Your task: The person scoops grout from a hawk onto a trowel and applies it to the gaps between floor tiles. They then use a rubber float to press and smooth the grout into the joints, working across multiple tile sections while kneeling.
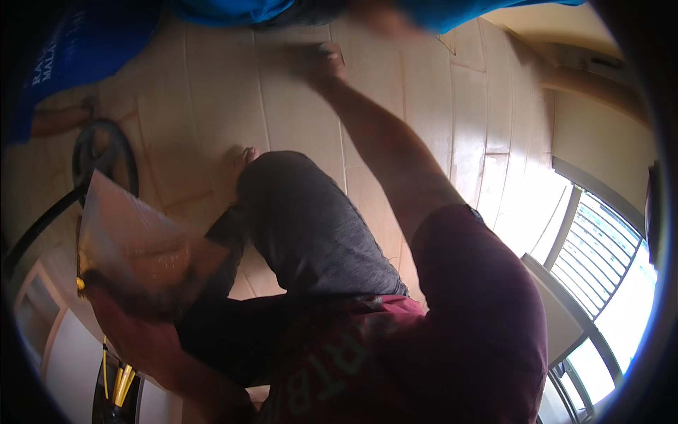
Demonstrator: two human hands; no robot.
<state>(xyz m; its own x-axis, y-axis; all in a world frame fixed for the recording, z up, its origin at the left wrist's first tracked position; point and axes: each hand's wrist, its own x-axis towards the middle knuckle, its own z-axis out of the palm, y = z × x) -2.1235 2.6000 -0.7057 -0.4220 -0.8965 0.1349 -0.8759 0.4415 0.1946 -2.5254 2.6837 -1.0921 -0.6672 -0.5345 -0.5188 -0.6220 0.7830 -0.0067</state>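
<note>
My left hand [106, 293] is at the lower left, in shadow and partly hidden. It grips the edge of a clear plastic bag [145, 237], whose brownish look may be contents or the floor showing through. A small yellow piece [80, 284] shows at the bag's edge beside the hand. My right arm stretches far forward, and my right hand [329, 67] is low over the wood-look floor [296, 113]. Its fingers are curled together and slightly blurred; what they hold, if anything, cannot be made out.
A black ring-shaped part [106, 155] on a dark tube stands beyond the bag. People in blue clothing [92, 42] are at the far edge, one with an arm [60, 120] near the ring. My bent grey-trousered knee [282, 191] is between my arms. A barred window [597, 247] is at right.
</note>
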